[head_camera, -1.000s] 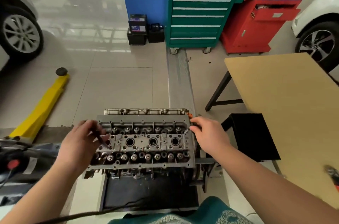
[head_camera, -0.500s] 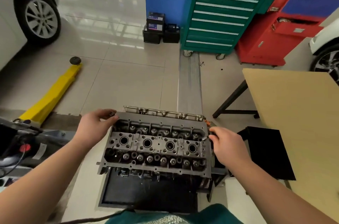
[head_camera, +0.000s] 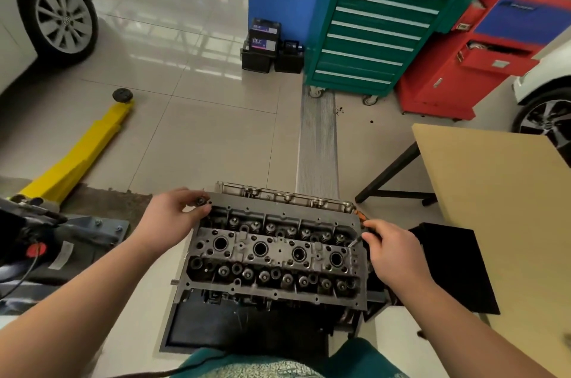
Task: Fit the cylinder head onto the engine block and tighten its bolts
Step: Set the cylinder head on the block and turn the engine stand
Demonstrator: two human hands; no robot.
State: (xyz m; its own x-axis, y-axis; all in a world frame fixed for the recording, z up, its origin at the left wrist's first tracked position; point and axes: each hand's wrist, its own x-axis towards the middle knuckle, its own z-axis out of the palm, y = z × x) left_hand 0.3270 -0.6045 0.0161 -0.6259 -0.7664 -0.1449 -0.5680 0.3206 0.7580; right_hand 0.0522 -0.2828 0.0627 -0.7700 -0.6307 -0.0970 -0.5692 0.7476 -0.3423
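Cylinder head (head_camera: 275, 254): seated on block. Left hand (head_camera: 168, 220) pinched a bolt (head_camera: 200, 200) at far-left corner, apparently for insertion. Right hand (head_camera: 394, 249) gripped a slim tool (head_camera: 355, 242) at the right end.

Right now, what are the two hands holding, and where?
The left hand pinches a bolt by its head at the cylinder head's far left corner. The right hand grips a thin tool; the grip hides most of it.
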